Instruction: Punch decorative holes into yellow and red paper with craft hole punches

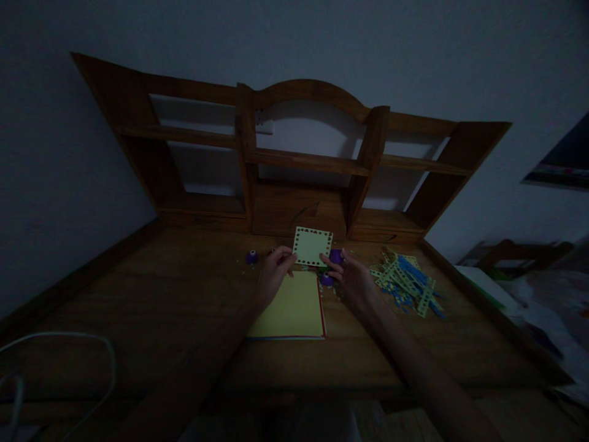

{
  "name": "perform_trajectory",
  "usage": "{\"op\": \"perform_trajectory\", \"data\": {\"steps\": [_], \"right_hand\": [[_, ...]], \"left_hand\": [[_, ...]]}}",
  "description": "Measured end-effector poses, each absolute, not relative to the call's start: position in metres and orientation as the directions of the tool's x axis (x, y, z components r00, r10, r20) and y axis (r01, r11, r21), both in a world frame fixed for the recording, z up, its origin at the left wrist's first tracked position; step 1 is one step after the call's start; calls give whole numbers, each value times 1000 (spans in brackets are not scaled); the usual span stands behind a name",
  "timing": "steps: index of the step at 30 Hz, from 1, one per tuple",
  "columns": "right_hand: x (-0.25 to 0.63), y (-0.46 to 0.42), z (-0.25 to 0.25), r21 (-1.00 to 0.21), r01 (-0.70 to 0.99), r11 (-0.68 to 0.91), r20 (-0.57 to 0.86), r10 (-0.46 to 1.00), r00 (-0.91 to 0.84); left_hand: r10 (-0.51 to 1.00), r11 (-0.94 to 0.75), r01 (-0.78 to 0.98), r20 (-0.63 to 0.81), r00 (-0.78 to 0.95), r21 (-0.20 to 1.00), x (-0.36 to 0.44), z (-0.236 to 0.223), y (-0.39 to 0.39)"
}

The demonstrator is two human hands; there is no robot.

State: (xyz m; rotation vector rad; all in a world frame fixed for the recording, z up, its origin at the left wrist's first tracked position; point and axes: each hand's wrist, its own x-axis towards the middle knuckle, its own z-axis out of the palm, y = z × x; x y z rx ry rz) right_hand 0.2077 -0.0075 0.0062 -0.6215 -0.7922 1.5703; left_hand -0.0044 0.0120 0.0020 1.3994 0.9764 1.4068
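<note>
A pale yellow-green paper square [311, 247] stands tilted up above the desk, with small star-like and other shapes punched along its edges. Its lower left corner is pinched between the fingers of my left hand [275, 271]. At the lower right corner, my right hand [353, 277] grips the card with its fingertips, other fingers spread. Below lies a stack of yellow paper [292, 307], with a red sheet showing at its right side. Purple craft punches sit close by: one [251, 257] left of my left hand, another [327, 280] beside my right fingers, and a third [336, 255] partly behind them.
A loose heap of punched yellow-green and blue paper strips [407, 282] covers the desk's right part. Tiny paper bits lie around the punches. A wooden shelf unit [304, 162] rises at the back of the desk [184, 307]. A white cable [108, 344] loops at the lower left.
</note>
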Motion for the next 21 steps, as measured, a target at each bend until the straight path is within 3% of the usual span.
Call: {"op": "perform_trajectory", "data": {"steps": [14, 21], "right_hand": [[207, -11, 11, -784, -618, -53, 34, 991, -127], [207, -11, 13, -810, -585, -30, 50, 992, -120]], "left_hand": [[949, -264, -20, 264, 174, 964, -2, -2, 14], [949, -298, 73, 287, 132, 952, -1, 0, 11]]}}
